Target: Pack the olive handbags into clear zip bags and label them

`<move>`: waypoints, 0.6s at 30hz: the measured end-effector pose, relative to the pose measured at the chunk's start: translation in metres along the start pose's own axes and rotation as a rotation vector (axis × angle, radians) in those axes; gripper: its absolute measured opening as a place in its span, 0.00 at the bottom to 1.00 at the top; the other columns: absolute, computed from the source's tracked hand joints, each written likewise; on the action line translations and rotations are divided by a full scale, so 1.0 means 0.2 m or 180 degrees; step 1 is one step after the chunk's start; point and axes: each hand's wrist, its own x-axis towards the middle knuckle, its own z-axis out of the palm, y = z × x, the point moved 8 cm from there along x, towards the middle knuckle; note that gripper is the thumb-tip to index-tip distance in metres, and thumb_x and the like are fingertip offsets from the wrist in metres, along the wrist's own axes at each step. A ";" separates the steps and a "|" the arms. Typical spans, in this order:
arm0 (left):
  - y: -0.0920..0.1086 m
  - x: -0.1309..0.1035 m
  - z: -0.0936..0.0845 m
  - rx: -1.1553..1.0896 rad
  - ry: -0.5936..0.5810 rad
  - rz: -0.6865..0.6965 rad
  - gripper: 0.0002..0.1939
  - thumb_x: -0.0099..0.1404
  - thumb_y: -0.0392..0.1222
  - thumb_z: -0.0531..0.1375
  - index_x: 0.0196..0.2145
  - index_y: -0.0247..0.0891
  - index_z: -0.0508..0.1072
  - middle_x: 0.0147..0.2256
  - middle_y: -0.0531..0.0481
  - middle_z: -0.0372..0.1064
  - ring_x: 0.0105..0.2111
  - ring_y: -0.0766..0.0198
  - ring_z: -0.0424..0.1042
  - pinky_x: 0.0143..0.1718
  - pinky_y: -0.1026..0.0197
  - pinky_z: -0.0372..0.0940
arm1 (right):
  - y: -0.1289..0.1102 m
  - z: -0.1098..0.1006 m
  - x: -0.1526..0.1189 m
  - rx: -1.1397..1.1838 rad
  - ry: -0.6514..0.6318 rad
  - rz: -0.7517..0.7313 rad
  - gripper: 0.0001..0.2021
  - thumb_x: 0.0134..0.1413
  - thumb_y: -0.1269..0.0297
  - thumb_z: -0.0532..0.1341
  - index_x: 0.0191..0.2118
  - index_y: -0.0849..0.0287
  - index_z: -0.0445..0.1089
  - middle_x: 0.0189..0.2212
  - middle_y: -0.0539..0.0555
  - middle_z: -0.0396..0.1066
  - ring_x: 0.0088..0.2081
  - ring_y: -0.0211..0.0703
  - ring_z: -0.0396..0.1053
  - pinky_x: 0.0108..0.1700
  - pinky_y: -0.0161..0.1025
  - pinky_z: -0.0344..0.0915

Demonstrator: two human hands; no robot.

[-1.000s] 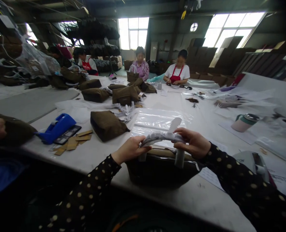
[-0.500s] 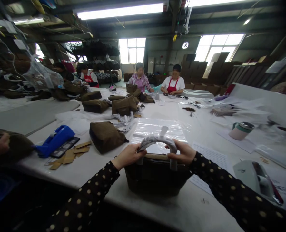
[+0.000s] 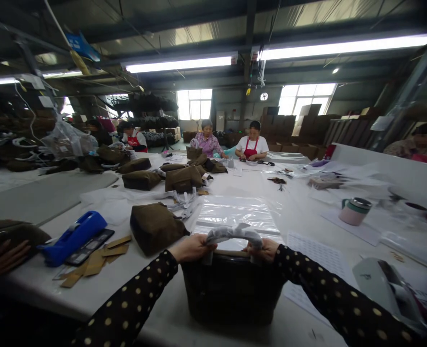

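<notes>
A dark olive handbag (image 3: 233, 291) stands upright at the table's near edge. Its arched handle (image 3: 235, 232) is wrapped in pale padding. My left hand (image 3: 193, 248) is closed around the handle's left end, and my right hand (image 3: 264, 249) pinches the right end; both rest just above the bag's top edge. Right behind the bag lies a stack of clear plastic bags (image 3: 235, 209). Another olive bag (image 3: 156, 226) sits to the left of my hands. The fingertips are partly hidden by the handle.
At left are a blue tape dispenser (image 3: 76, 236), brown card strips (image 3: 97, 260) and a co-worker's hand (image 3: 7, 260) on a bag. A cup (image 3: 355, 211), a printed sheet (image 3: 314, 250) and a grey dispenser (image 3: 386, 289) stand right. Co-workers sit across the table.
My view has tilted up, so the table and bag appear lower. Both hands stay on the handle. The co-worker's hand at left now lies flatter against the bag there.
</notes>
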 end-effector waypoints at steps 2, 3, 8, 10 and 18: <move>0.05 0.04 -0.06 0.0025 0.0033 0.0071 0.15 0.64 0.46 0.50 0.29 0.35 0.71 0.27 0.52 0.69 0.28 0.66 0.67 0.30 0.66 0.63 | -0.03 -0.07 0.05 -0.0132 -0.0141 -0.0126 0.14 0.55 0.59 0.51 0.29 0.59 0.70 0.22 0.49 0.69 0.27 0.39 0.69 0.33 0.35 0.67; 0.08 0.05 -0.10 0.0068 0.0078 0.0150 0.13 0.64 0.45 0.50 0.31 0.36 0.71 0.31 0.50 0.70 0.31 0.65 0.69 0.34 0.65 0.64 | -0.05 -0.11 0.07 -0.0182 -0.0219 -0.0212 0.13 0.54 0.59 0.51 0.30 0.59 0.70 0.24 0.50 0.70 0.29 0.39 0.70 0.33 0.36 0.67; 0.27 -0.08 -0.09 0.1230 0.0682 0.0802 0.09 0.62 0.37 0.54 0.38 0.41 0.71 0.57 0.44 0.55 0.56 0.53 0.55 0.57 0.46 0.48 | -0.08 -0.08 -0.09 -0.1232 -0.0159 -0.0958 0.09 0.48 0.61 0.57 0.35 0.57 0.70 0.47 0.57 0.68 0.52 0.54 0.62 0.53 0.56 0.56; 0.27 -0.21 0.06 0.1661 0.0863 0.1069 0.08 0.60 0.35 0.55 0.37 0.42 0.72 0.58 0.46 0.54 0.59 0.49 0.48 0.58 0.39 0.43 | -0.07 0.06 -0.27 -0.1817 0.0274 -0.1314 0.04 0.49 0.65 0.58 0.31 0.55 0.70 0.52 0.56 0.63 0.58 0.58 0.51 0.56 0.63 0.48; 0.02 -0.67 0.84 0.2021 0.1005 0.1450 0.07 0.57 0.41 0.61 0.34 0.52 0.72 0.48 0.59 0.67 0.57 0.53 0.52 0.58 0.39 0.43 | 0.07 0.65 -0.86 -0.2271 0.0890 -0.0754 0.10 0.44 0.67 0.60 0.36 0.52 0.71 0.51 0.52 0.64 0.60 0.59 0.46 0.51 0.57 0.62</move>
